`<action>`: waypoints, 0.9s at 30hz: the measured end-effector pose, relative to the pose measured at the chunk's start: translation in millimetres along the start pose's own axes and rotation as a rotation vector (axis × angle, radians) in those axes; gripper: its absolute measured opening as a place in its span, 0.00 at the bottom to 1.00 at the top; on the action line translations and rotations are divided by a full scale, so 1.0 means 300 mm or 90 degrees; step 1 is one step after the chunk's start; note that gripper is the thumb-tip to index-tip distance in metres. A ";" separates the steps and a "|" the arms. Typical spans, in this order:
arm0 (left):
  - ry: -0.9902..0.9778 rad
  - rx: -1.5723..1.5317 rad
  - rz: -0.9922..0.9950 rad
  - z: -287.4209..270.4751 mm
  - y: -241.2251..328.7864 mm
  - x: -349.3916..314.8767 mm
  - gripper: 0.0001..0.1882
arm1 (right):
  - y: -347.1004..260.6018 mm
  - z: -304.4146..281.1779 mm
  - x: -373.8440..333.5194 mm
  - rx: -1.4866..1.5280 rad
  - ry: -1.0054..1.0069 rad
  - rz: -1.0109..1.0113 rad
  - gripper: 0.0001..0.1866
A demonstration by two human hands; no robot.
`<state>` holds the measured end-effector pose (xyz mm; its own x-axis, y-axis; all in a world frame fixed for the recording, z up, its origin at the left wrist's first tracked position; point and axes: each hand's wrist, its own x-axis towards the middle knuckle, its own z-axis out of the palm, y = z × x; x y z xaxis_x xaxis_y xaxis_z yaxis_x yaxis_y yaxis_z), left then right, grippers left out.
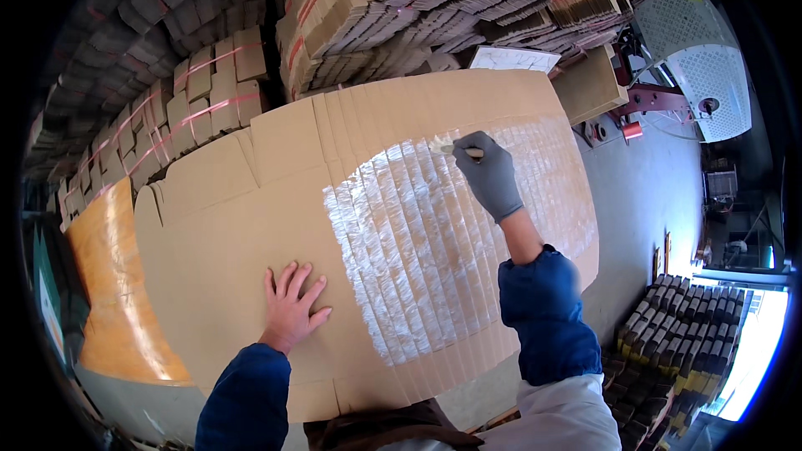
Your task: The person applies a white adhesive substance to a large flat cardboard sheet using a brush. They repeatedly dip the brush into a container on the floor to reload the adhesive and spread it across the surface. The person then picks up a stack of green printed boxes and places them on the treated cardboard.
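My bare left hand (292, 309) lies flat with fingers spread on a large sheet of brown cardboard (217, 242). In a grey glove, my right hand (489, 171) is closed around the short handle of a brush (444, 147). The brush head touches the cardboard near its far side, partly hidden by the fingers. Beneath my right arm, several cardboard sheets overlap in a staggered row of narrow strips. A shiny whitish wet coating (401, 234) covers these strips in streaks; it looks thinner toward the right.
Bundled flat cardboard (401, 17) is piled high behind the table, tied with pink strapping. More tied bundles (209, 100) stand at the left, beside an orange-brown glossy board (121, 284). A machine with a perforated light guard (706, 75) stands far right. Stacked dark pieces (681, 317) sit lower right.
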<state>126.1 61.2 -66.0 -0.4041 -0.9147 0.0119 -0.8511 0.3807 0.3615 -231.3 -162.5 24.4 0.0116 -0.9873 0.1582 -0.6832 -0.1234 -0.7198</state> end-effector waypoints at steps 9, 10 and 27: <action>0.000 0.001 0.001 0.001 0.000 -0.003 0.33 | 0.111 -0.091 0.046 -0.036 0.088 0.039 0.06; -0.002 0.006 0.001 -0.002 -0.001 -0.004 0.33 | 0.106 -0.075 0.043 -0.016 0.056 0.042 0.06; -0.040 -0.010 -0.008 -0.039 0.013 0.004 0.29 | -0.145 -0.007 0.011 0.096 -0.047 0.021 0.07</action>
<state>126.3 60.1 -53.5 -0.4145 -0.9086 -0.0514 -0.8508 0.3668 0.3763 -203.1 -160.3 57.6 0.0480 -0.9951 0.0869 -0.5672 -0.0988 -0.8177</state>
